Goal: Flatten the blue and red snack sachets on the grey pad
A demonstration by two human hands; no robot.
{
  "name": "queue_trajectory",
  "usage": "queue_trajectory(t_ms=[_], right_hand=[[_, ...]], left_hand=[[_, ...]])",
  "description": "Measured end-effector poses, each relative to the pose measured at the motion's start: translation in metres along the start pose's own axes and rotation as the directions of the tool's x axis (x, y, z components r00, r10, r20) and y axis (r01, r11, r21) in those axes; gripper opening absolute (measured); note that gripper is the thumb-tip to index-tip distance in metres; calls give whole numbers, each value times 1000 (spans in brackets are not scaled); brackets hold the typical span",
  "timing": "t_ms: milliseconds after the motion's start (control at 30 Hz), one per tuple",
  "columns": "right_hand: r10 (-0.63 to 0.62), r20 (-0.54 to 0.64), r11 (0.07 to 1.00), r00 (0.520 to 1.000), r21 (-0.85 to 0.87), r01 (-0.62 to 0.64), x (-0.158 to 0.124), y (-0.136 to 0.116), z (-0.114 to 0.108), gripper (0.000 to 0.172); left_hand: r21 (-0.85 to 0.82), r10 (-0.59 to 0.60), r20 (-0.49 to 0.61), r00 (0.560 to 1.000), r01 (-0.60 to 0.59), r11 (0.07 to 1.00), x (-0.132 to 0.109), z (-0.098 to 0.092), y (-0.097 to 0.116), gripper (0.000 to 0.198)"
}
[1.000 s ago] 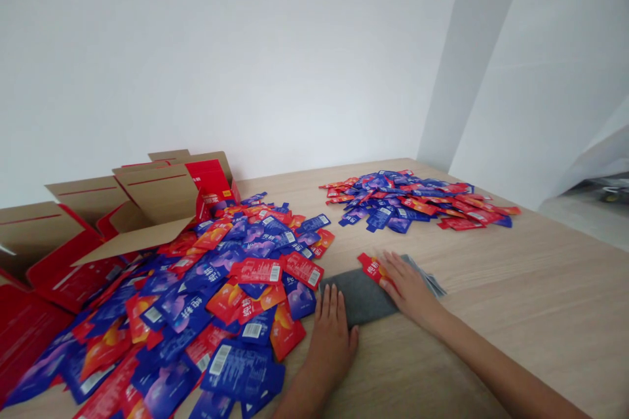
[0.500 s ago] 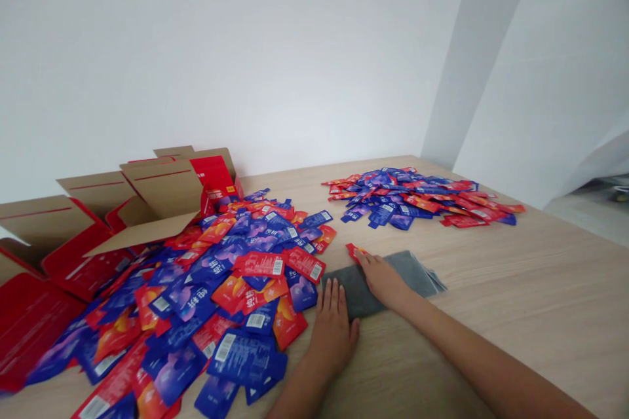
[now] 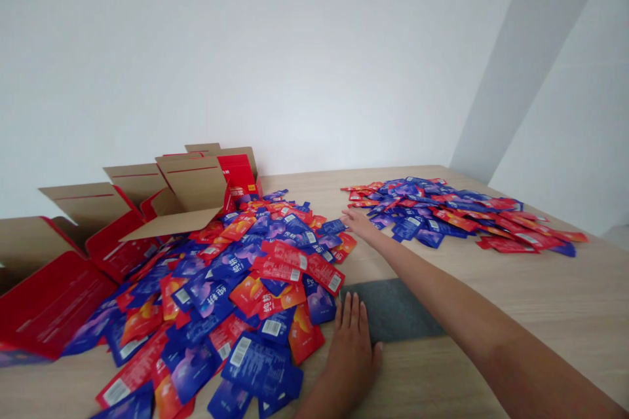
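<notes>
My left hand (image 3: 352,340) lies flat with fingers stretched out, its fingertips on the left end of a folded grey cloth (image 3: 400,311). My right arm crosses over this cloth. At the right edge of a large heap of red and blue sachets (image 3: 246,255), my right hand (image 3: 362,225) is extended with nothing visible in it. Its fingertips are beside a blue sachet (image 3: 330,227); whether they touch it I cannot tell. Part of the cloth is hidden under my right forearm.
Several open red cardboard boxes (image 3: 122,232) with brown flaps stand behind and left of the heap. A second pile of red and blue sachets (image 3: 442,209) lies at the back right of the wooden table (image 3: 531,301). A white wall (image 3: 304,59) rises behind.
My right hand has left the cloth and the red sachet it was on, moving up and left to the heap's edge. My left hand stays on the cloth. The view has shifted.
</notes>
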State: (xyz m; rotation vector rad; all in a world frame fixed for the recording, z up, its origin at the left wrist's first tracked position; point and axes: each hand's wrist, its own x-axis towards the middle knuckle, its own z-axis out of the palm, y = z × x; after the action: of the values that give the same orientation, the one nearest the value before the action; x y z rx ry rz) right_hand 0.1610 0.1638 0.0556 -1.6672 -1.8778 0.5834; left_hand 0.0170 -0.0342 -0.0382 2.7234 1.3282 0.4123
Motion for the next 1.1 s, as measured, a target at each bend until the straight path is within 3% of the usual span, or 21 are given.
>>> queue_trajectory(t_ms=[167,333,500,667,900,1000,1100], right_hand=[[42,2,972,999,-230,-41,38,22,17,32],[123,-57,884,991,-448,-135,43,51,15,34],[170,-160,786,972,-573,-232,15,80,5,31],[69,-127,783,989,-608,-133,-22,88,-3,33],[-51,-25,826,998,-563,28,-95,85,-8,23],[-9,-83,851,997,-524,-36,-111,90,-15,31],[101,-135,869,986,-471,-153,-108,98,-24,41]], left_hand=[[-52,21,-5,1000,-22,998,-2,-1,-1,68],[-36,34,16,999,-33,999,-1,2,-2,64],[-29,23,56,998,-22,999,0,2,-2,64],[-51,12,69,998,-8,999,1,-5,0,63],[-35,6,16,1000,-6,999,0,-3,-2,62],[-20,8,10,1000,-8,1000,1,-1,-2,62],[-3,20,8,1000,-20,1000,3,0,-3,62]])
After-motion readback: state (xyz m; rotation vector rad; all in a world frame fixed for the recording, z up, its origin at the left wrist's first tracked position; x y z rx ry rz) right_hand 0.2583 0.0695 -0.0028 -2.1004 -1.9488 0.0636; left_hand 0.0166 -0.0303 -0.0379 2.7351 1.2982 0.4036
